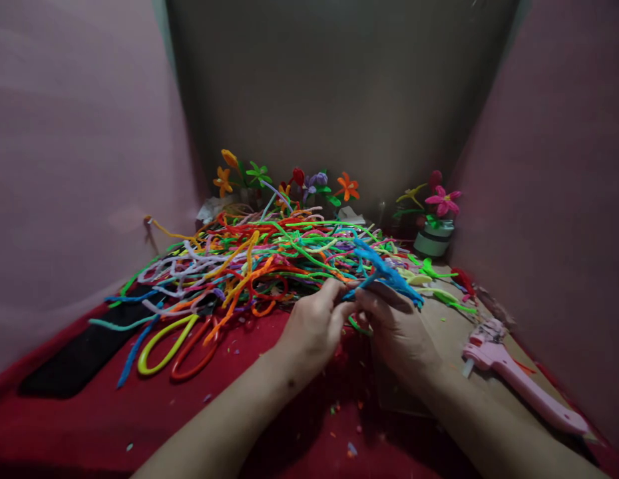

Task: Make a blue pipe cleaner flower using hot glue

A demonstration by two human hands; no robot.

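Both hands meet at the near edge of a heap of pipe cleaners (289, 243) in many colours. Between them is a blue pipe-cleaner flower (384, 266), its fuzzy petals spread up and to the right. My left hand (314, 319) pinches the lower end of its blue stem. My right hand (397, 332) grips the stem close below the petals, thumb toward the left hand. The fingertips of both hands nearly touch, and part of the stem is hidden by them. A short green piece curls just below the fingers.
Scissors with yellow and red handles (197, 352) lie left on the red cloth (154, 426), by a black strip (80, 359). At right, a pink glue gun (524, 386) rests on cardboard (439, 326). Finished flowers (347, 186) and a small pot (434, 238) stand behind.
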